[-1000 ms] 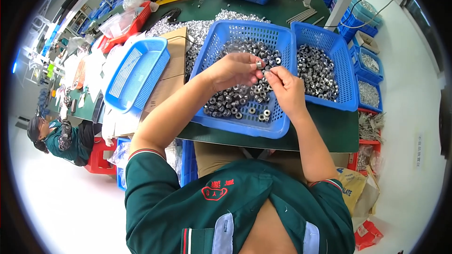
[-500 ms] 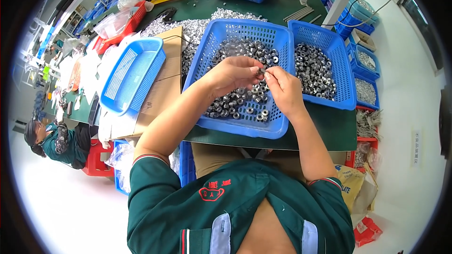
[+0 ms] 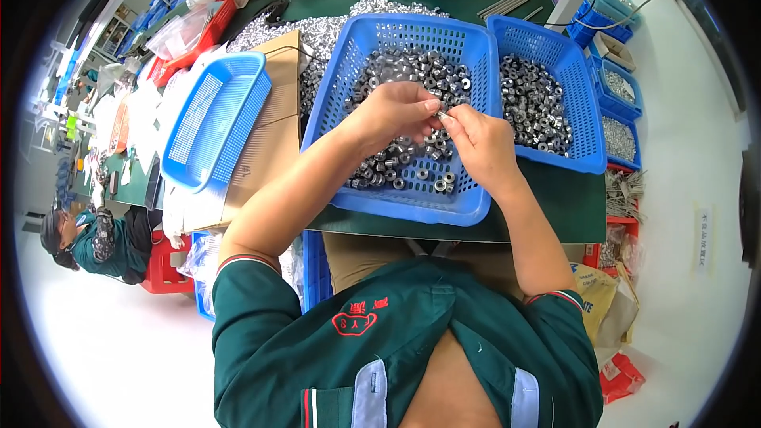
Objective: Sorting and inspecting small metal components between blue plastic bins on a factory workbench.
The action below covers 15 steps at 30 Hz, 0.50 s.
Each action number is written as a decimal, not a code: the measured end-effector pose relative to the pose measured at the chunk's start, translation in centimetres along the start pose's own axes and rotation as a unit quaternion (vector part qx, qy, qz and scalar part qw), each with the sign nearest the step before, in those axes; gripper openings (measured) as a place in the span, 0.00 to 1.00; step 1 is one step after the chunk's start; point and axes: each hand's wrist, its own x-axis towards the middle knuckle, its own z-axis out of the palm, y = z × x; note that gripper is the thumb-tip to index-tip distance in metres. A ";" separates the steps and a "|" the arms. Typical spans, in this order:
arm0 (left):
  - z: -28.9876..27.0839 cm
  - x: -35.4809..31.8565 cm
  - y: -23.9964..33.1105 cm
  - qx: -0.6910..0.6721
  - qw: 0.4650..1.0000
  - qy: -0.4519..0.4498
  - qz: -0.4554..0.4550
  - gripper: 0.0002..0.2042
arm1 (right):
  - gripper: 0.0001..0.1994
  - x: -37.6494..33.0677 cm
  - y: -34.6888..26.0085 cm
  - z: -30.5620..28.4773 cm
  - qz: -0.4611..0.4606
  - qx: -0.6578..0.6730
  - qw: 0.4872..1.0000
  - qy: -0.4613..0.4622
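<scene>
In the head view, both hands are meeting over the near basket (image 3: 396,190), a blue mesh one holding a heap of small metal rings (image 3: 412,79). The left hand (image 3: 392,115) is curling its fingers inward and the right hand (image 3: 479,147) is closing thumb and forefinger against it; between the fingertips a small metal piece (image 3: 441,115) is being pinched, though which hand is really bearing it cannot be told. Compared with a second ago the hands are sitting slightly closer together and a little nearer the basket's middle, and the fingertips are now touching rather than merely approaching, so the piece is judged to be passing or being fitted between them rather than being picked from the heap. A second basket (image 3: 583,123) of similar parts is lying just beside the first on the right, and an empty blue tray (image 3: 210,119) is resting on cardboard (image 3: 273,143) to the left. A loose pile of silvery parts (image 3: 317,32) is spreading across the green table (image 3: 555,206) behind. The piece itself is too small to make out in shape; the palms are turned away, the lower basket wall is hiding some rings, and another person (image 3: 87,234) at the left edge is being cut off by the rim.
</scene>
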 end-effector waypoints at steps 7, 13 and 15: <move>0.2 0.3 0.4 0.039 0.998 -0.009 0.054 0.08 | 0.16 0.3 0.7 0.0 0.063 0.100 0.993 -0.022; -0.6 0.3 1.2 -0.063 0.998 0.032 -0.002 0.06 | 0.14 0.4 0.2 0.0 0.086 0.059 0.994 -0.031; -1.7 0.7 0.5 -0.093 0.995 0.028 -0.012 0.03 | 0.13 0.3 0.1 0.2 0.071 0.078 0.994 -0.002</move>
